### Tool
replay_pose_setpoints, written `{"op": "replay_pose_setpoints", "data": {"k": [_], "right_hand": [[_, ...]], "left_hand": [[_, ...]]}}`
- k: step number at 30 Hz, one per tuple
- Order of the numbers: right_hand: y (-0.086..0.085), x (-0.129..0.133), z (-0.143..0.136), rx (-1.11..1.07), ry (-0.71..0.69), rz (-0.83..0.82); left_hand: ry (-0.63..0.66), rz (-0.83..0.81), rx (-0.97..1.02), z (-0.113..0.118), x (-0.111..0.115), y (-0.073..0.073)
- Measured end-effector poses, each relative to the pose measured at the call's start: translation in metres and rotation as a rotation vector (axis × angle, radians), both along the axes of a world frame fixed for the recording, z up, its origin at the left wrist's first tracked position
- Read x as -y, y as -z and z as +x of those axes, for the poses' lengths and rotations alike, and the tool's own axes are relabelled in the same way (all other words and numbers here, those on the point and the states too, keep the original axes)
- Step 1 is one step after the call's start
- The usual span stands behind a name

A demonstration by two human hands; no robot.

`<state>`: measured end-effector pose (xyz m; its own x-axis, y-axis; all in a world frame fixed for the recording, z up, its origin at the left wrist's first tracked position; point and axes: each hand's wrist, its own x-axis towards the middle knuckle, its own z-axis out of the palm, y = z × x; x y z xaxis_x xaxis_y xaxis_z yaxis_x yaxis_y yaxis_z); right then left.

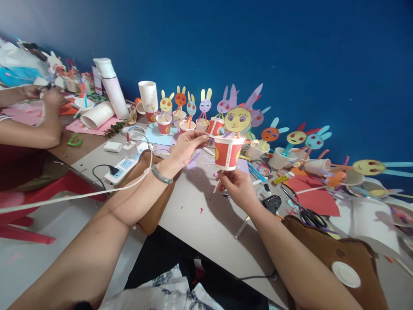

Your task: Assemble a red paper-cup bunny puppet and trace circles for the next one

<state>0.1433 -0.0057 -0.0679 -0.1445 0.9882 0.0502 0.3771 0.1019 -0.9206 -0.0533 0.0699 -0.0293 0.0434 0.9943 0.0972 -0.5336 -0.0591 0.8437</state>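
Note:
A red and white paper cup (227,154) is held upright above the table, with a round yellow paper face (237,119) standing over its rim. Just under the cup, my right hand (238,189) is closed around a thin white stick (217,186) that comes out below the cup. Beside the cup's left rim, my left hand (189,147) has its thumb and fingers pinched together. What sits in that pinch is too small to make out. Behind the cup stand several finished-looking paper cup puppets with rabbit ears, such as one with an orange face (270,134).
A power strip (124,168) with a white cable lies left of my forearm. Scissors (311,215), red paper (314,193) and a glue stick (284,178) lie at right. Stacked cups (148,97) stand by the blue wall. Another person's hands (53,94) work at far left.

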Motion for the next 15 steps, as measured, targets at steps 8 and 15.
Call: {"op": "replay_pose_setpoints", "data": {"k": [8, 15], "right_hand": [[0.0007, 0.0002, -0.0003, -0.019, 0.003, 0.006], [-0.0015, 0.0018, -0.0032, -0.026, -0.007, -0.015]], "left_hand": [[0.038, -0.080, -0.015, 0.0020, 0.0003, 0.0005], [0.018, -0.122, -0.001, 0.0024, -0.0016, 0.0009]]}}
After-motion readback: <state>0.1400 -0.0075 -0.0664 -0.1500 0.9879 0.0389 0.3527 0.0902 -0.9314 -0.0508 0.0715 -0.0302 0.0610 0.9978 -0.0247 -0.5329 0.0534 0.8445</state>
